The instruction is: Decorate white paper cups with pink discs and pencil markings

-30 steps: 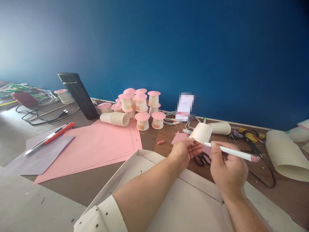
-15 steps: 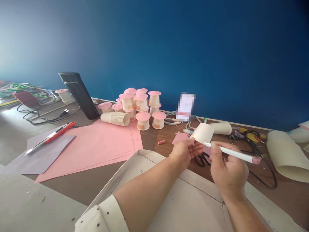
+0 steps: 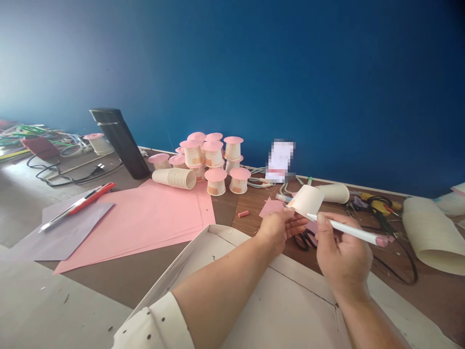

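Apparently for drawing, a tapered white paper cup [image 3: 308, 199] was gripped by the left hand [image 3: 276, 230], a slim pink-ended white pen [image 3: 356, 231] by the right hand [image 3: 345, 259]; steadiness seemed needed next.

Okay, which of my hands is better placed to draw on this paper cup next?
Probably your right hand: it grips the white pen, whose tip is near the lower edge of the paper cup. Your left hand is occupied holding that cup.
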The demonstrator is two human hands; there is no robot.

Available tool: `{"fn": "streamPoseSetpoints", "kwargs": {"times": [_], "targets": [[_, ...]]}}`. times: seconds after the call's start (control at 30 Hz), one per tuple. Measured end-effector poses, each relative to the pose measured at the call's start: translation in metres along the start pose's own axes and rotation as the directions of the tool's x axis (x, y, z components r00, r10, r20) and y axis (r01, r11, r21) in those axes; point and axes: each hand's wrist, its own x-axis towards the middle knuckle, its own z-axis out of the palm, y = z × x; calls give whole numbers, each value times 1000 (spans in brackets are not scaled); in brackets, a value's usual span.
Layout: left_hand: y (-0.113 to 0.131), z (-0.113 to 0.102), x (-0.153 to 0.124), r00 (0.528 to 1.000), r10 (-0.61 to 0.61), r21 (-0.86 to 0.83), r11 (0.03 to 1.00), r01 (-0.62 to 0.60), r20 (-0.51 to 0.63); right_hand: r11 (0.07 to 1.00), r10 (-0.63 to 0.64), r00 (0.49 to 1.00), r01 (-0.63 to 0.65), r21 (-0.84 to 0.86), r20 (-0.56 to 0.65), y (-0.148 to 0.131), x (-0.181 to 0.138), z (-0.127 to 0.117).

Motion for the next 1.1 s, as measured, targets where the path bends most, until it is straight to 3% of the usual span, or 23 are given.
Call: {"fn": "streamPoseSetpoints", "kwargs": {"times": [0.57, 1.1], "targets": [[-3, 2, 0, 997, 61, 108, 992, -67, 57, 1000, -5, 999, 5, 20, 42, -2, -1, 0], [-2, -1, 3, 998, 62, -55, 997, -62, 9, 998, 40, 999, -41, -45, -6, 1, 1, -1]]}}
